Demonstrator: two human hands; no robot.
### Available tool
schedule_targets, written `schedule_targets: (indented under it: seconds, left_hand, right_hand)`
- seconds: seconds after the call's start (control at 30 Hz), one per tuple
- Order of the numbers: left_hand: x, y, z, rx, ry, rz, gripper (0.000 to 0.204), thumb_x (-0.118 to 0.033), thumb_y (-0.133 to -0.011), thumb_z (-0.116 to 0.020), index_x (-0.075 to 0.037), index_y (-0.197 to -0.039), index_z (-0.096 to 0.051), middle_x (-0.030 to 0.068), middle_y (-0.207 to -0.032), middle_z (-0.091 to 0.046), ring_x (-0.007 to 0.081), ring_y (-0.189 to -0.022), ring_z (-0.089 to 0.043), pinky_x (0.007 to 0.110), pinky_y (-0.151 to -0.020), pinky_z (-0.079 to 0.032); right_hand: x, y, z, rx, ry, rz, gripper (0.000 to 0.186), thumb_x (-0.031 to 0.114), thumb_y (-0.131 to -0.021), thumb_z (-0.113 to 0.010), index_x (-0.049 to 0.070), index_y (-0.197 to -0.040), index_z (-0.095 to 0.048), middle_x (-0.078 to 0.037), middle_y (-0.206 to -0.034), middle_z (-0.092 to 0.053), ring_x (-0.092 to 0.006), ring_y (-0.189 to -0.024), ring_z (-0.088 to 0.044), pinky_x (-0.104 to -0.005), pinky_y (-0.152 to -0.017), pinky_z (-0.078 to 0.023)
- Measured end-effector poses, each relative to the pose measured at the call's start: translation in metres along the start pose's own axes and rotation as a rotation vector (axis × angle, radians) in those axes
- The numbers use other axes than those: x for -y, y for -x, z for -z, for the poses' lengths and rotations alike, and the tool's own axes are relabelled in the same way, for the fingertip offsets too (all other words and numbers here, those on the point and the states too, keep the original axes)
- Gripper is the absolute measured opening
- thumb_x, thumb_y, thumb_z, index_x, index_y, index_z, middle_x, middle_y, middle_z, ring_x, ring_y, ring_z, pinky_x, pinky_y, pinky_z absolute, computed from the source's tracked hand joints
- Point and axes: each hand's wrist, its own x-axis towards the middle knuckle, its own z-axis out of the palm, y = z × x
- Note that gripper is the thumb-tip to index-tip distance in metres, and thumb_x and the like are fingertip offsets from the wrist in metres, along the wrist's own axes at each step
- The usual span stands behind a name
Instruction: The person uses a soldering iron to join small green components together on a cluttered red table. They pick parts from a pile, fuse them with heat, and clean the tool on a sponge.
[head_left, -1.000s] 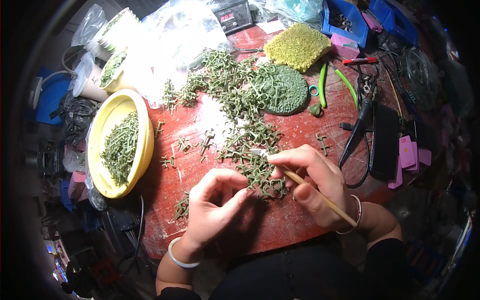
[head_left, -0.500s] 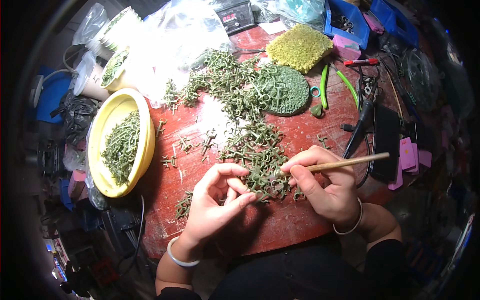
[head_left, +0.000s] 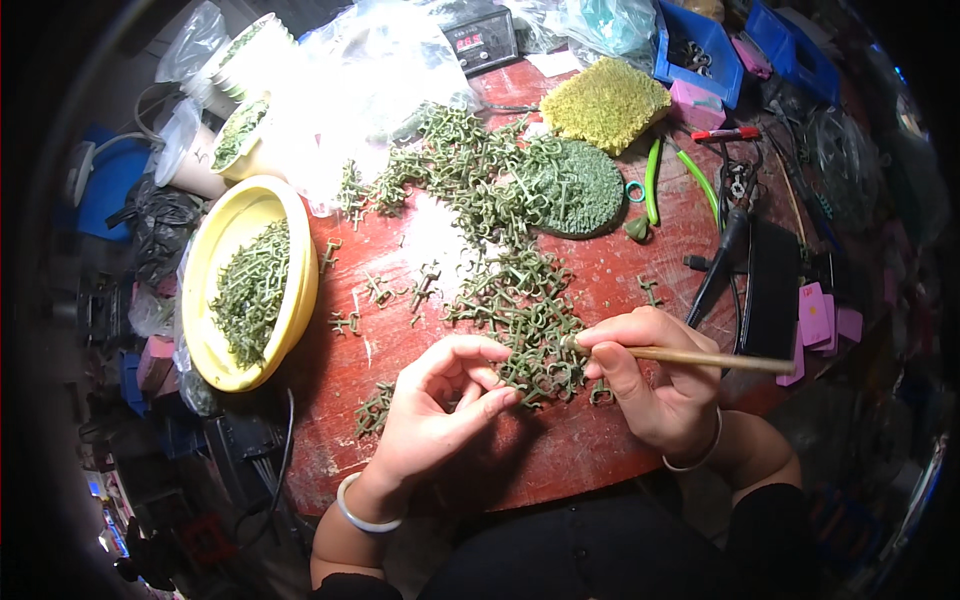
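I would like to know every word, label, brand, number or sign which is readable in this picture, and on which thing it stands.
Digital display on the dark box: red lit digits, small and glowing; I give no reading of them.
Front panel of the same box: small pale lettering, too small to read.
Pink card: a small mark near its top, too blurred to read.
No other text is clear enough to read.

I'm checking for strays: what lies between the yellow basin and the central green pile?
In the head view, a few loose green pieces lie scattered on the red table there.
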Motion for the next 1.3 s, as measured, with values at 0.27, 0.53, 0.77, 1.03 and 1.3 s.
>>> schedule_targets:
  seconds: [0.27, 0.53, 0.77, 1.03, 1.3]
  left_hand:
    - [-0.005, 0.002, 0.001, 0.094, 0.074, 0.091, 0.035, 0.006, -0.094, -0.075, 0.000, -0.127, -0.065, 0.0007, -0.102, -0.069, 0.0023, -0.082, -0.061, 0.018, -0.071, -0.047]
    - [-0.004, 0.002, 0.000, 0.104, 0.111, 0.067, 0.034, 0.006, -0.094, -0.075, 0.000, -0.126, -0.066, 0.0016, -0.111, -0.070, 0.0039, -0.095, -0.062, 0.019, -0.074, -0.049]
    - [-0.003, 0.001, 0.001, 0.095, 0.106, 0.074, 0.034, 0.005, -0.095, -0.075, 0.000, -0.127, -0.065, 0.0024, -0.110, -0.070, 0.0040, -0.091, -0.063, 0.018, -0.073, -0.048]
    - [-0.002, 0.000, 0.000, 0.094, 0.134, 0.078, 0.033, 0.006, -0.094, -0.075, -0.001, -0.126, -0.066, 0.0014, -0.109, -0.070, 0.0033, -0.093, -0.062, 0.018, -0.074, -0.049]
    - [-0.004, 0.000, 0.000, 0.113, 0.024, 0.070, 0.033, 0.005, -0.093, -0.076, -0.001, -0.125, -0.067, -0.0008, -0.103, -0.068, 0.0022, -0.089, -0.061, 0.018, -0.073, -0.048]
  right_hand:
    - [-0.002, -0.007, -0.003, 0.257, 0.102, -0.016, 0.023, -0.001, -0.090, -0.075, 0.003, -0.112, -0.070, -0.015, -0.096, -0.064, -0.0310, -0.083, -0.068, -0.0393, -0.073, -0.055]
    - [-0.008, -0.004, -0.003, 0.305, 0.052, -0.011, 0.022, -0.002, -0.090, -0.073, 0.001, -0.112, -0.070, -0.016, -0.097, -0.065, -0.0317, -0.085, -0.069, -0.0390, -0.075, -0.056]
    - [-0.005, -0.006, -0.002, 0.318, 0.023, -0.014, 0.022, -0.001, -0.088, -0.074, 0.001, -0.109, -0.069, -0.016, -0.097, -0.066, -0.0318, -0.084, -0.069, -0.0394, -0.075, -0.056]
    - [-0.004, -0.004, -0.003, 0.296, 0.080, 0.002, 0.020, -0.001, -0.087, -0.076, 0.002, -0.106, -0.068, -0.015, -0.094, -0.065, -0.0323, -0.083, -0.069, -0.0406, -0.073, -0.056]
    - [-0.003, -0.004, -0.003, 0.310, 0.060, 0.019, 0.021, -0.001, -0.086, -0.076, 0.002, -0.105, -0.069, -0.014, -0.093, -0.065, -0.0323, -0.082, -0.069, -0.0408, -0.072, -0.056]
